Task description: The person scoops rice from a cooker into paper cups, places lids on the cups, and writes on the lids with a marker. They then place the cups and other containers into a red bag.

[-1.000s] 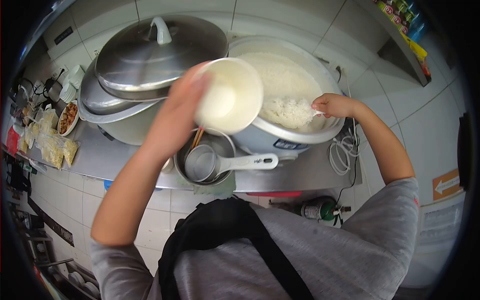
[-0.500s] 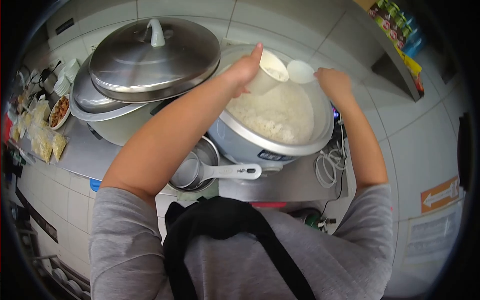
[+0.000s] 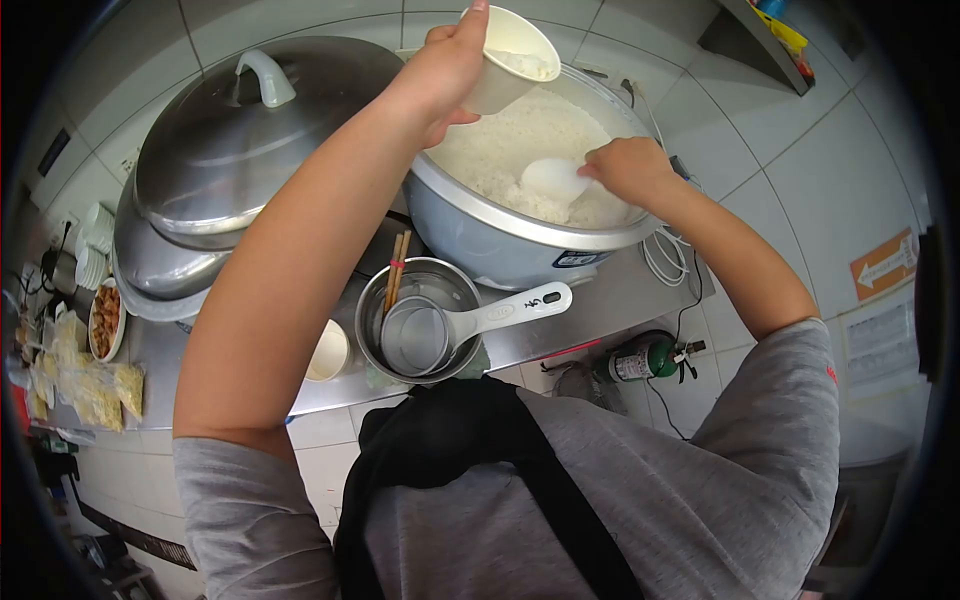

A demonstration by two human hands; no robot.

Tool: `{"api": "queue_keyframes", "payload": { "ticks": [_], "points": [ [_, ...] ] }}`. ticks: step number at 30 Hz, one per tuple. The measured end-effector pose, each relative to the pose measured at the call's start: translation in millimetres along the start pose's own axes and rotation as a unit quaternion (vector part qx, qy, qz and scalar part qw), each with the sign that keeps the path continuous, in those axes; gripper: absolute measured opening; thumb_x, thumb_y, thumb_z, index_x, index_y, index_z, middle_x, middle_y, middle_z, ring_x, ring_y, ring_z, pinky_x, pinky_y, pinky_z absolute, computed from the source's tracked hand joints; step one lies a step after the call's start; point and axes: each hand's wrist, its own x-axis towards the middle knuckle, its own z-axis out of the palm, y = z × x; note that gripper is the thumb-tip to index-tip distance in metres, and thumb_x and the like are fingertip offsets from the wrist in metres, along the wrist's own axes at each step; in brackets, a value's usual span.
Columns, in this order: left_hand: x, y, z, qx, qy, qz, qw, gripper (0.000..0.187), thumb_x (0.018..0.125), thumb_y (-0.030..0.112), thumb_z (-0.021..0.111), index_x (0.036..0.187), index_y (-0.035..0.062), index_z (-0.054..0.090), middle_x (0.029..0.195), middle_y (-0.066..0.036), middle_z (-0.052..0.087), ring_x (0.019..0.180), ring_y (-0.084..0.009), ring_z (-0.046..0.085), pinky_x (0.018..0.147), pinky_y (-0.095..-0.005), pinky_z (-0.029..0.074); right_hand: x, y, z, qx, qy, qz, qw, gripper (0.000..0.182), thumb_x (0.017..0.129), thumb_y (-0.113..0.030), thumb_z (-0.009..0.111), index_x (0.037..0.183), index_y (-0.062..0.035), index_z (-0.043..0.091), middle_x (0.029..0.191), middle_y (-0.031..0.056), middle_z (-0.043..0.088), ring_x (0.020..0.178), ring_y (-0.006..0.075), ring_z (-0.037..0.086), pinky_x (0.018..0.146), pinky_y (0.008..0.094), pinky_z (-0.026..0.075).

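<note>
Far left: steel lid, resting tilted, white handle on top. Then second cup on the steel table, just beside a steel pot with chopsticks and a dipper in it, dipper handle pointing right.

Left hand: grasping the cup by its side, thumb up near the rim. Cup held above the left part of the cooker, tilted, mouth up and to the right, base low; long axis leaning off upright. Some rice inside, lying toward the lower lip. Judged light, thin-walled, likely to dent if squeezed. Best hold: round the side, below the rim, or supported from beneath.

Cooker: wide, rim round the rice bed. Looks heavy; best taken from both sides. The rice looks soft, clumping, probably sticky.

Right hand: grasping the white paddle by its handle end, fingers closed over most of it. Paddle inside the cooker, at the rice surface, right of middle; cannot tell how far the blade is dug in. Blade points left, long axis roughly crosswise. Probably light, fairly stiff plastic; grains may cling to it. Handle is the place to grip, perhaps slippery with starch.
</note>
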Motion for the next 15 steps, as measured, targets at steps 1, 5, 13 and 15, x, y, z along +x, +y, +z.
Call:
{"api": "queue_keyframes", "payload": {
  "ticks": [1,5,13,15],
  "points": [
    [-6,3,0,0.029,-0.021,0.022,0.999,0.075,0.099,0.061,0.028,0.155,0.0163,0.005,0.154,-0.02,0.025,0.142,-0.0357,0.027,0.108,-0.0561,0.033,5,5,13,0.004,-0.003,0.006,1.0,0.036,0.094,-0.043,0.052,0.095,-0.0133,0.073,0.091,0.0089,0.071,0.09,0.028,0.069,0.076,0.0419,0.053],
    [25,-21,1,0.066,0.074,0.017,0.995,0.072,0.096,0.062,0.035,0.146,0.0116,0.032,0.134,-0.019,0.047,0.12,-0.0275,0.049,0.097,-0.0434,0.045,5,-2,20,0.086,-0.055,-0.006,0.995,0.038,0.096,-0.048,0.047,0.102,-0.0173,0.069,0.098,0.0086,0.07,0.097,0.029,0.065,0.081,0.0427,0.05],
    [36,-30,14,0.364,0.161,0.145,0.906,0.071,0.095,0.061,0.036,0.144,0.0098,0.039,0.128,-0.04,0.045,0.134,-0.0427,0.031,0.112,-0.0398,0.029,7,28,39,0.302,-0.153,-0.102,0.935,0.044,0.098,-0.048,0.047,0.1,-0.0103,0.069,0.082,0.0089,0.067,0.076,0.0234,0.061,0.072,0.0373,0.048],
    [45,-41,14,0.372,0.173,0.147,0.9,0.074,0.095,0.063,0.034,0.144,0.0085,0.038,0.125,-0.037,0.051,0.134,-0.0434,0.031,0.112,-0.0398,0.027,14,51,44,0.384,-0.16,-0.088,0.905,0.046,0.097,-0.047,0.049,0.102,-0.0054,0.069,0.079,0.0064,0.064,0.072,0.0173,0.056,0.07,0.0345,0.048]
  ]
}}
